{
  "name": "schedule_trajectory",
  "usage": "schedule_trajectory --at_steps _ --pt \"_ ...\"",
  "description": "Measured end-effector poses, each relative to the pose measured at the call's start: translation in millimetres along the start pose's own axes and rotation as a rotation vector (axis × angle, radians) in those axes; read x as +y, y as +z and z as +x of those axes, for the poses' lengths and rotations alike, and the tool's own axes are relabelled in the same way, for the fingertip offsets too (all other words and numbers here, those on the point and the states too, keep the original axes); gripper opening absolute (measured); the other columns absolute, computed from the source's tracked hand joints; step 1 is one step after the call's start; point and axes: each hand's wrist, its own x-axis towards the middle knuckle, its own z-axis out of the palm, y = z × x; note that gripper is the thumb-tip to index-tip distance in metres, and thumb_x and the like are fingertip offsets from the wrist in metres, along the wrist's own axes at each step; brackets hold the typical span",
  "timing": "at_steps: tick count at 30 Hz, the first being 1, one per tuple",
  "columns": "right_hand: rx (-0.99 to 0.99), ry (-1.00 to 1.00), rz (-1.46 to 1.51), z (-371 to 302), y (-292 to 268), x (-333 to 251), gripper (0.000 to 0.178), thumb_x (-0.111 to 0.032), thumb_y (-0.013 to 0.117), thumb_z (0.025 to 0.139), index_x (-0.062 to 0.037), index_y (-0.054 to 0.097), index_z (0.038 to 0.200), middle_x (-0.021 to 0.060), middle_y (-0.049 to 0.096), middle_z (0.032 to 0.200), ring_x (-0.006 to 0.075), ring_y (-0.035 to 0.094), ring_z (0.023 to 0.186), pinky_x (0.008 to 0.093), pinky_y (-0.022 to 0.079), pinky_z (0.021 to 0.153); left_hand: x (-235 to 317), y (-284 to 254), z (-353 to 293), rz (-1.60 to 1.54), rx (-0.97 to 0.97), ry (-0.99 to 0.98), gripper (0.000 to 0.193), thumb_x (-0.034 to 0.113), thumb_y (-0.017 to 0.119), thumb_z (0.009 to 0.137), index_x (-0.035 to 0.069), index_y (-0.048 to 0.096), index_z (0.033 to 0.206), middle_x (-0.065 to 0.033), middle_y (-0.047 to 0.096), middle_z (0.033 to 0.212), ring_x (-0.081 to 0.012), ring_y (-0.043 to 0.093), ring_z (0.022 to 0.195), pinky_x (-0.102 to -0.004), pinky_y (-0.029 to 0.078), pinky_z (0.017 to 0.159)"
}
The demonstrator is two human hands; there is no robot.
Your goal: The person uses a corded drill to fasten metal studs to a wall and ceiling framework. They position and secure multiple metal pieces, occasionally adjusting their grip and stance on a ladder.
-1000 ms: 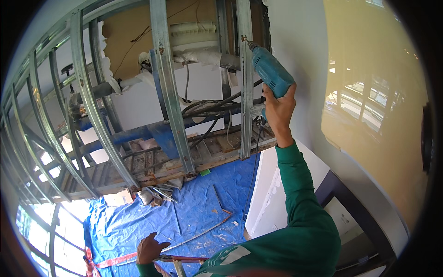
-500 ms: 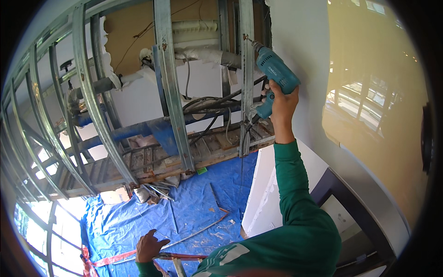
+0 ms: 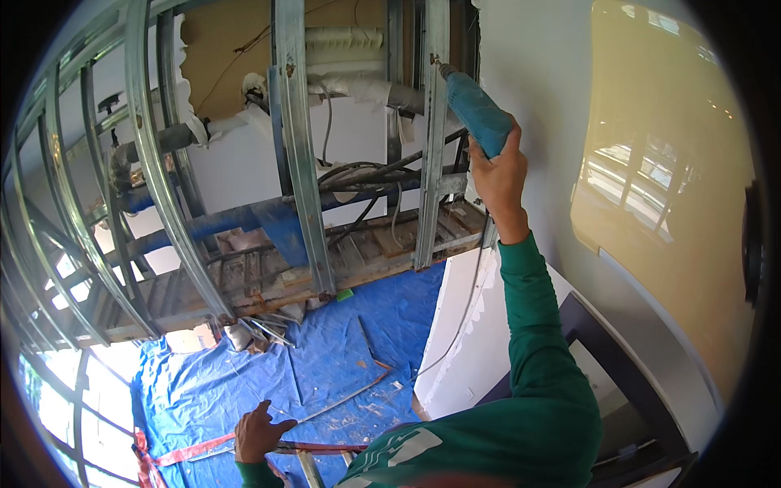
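A teal power drill (image 3: 478,112) is in my right hand (image 3: 499,180), its fingers closed around the drill's rear and grip. The drill slants up and to the left, with its tip at a rusty spot on a metal stud (image 3: 431,154). Most of the drill's grip is hidden behind my hand. Down at the lower left, my left hand (image 3: 259,433) is empty, with thumb and forefinger spread. It hovers above the blue tarp, beside a dark red bar (image 3: 321,448) that looks like part of a ladder.
More metal studs (image 3: 303,163) stand to the left along a dirty ledge (image 3: 366,260). Behind them run wrapped pipes and black cables (image 3: 366,180). A blue tarp (image 3: 350,382) covers the floor below, with scraps on it. A glossy yellow panel (image 3: 651,122) is at right.
The drill has turned in my right hand, so its grip is now hidden. My right hand has shifted slightly lower and right. A cord now shows hanging below it; my left hand barely moved.
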Motion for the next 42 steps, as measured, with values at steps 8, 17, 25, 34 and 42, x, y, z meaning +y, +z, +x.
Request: schedule_trajectory --at_steps 8,17,25,34,42 --pt "0.029 0.077 0.106 -2 -1 8 0.069 -0.019 0.081 0.098 0.0028 0.042 0.150 0.0335 0.077 0.107 0.0524 0.077 0.097 0.0523 0.062 0.084 -2 0 0 -0.018 0.001 0.003 0.092 0.056 0.096 0.073 -0.002 0.070 0.139 -0.0208 0.082 0.104 -0.0408 0.079 0.099 -0.0509 0.060 0.087" --pt "0.216 0.125 0.215 -11 6 4 0.061 -0.020 0.085 0.097 0.0078 0.050 0.139 0.0256 0.078 0.102 0.0367 0.080 0.090 0.0435 0.061 0.082 -50 35 23 0.131 -0.057 0.044 0.094 0.061 0.095 0.073 -0.001 0.070 0.137 -0.0195 0.081 0.098 -0.0418 0.078 0.098 -0.0516 0.061 0.089" --pt "0.300 0.034 0.269 58 32 11 0.051 -0.015 0.082 0.099 0.0052 0.050 0.133 0.0215 0.079 0.103 0.0271 0.081 0.085 0.0384 0.063 0.076 -25 15 18 0.057 -0.048 -0.036 0.095 0.073 0.088 0.077 -0.001 0.075 0.134 -0.0219 0.082 0.111 -0.0379 0.079 0.105 -0.0487 0.060 0.100" --pt "0.265 0.103 0.483 118 54 -29 0.054 -0.019 0.082 0.099 0.0059 0.049 0.133 0.0219 0.078 0.098 0.0276 0.081 0.079 0.0378 0.063 0.070 -26 15 21 0.060 -0.162 -0.083 0.094 0.076 0.085 0.078 0.001 0.076 0.134 -0.0183 0.077 0.135 -0.0368 0.073 0.126 -0.0469 0.055 0.111" --pt "0.259 0.077 0.477 173 74 -71 0.063 -0.025 0.082 0.095 0.0086 0.048 0.137 0.0320 0.076 0.096 0.0521 0.077 0.094 0.0545 0.060 0.083 -16 8 17 0.042 -0.136 -0.104 0.098 0.075 0.086 0.078 0.003 0.070 0.143 -0.0203 0.073 0.142 -0.0382 0.068 0.133 -0.0474 0.052 0.115"
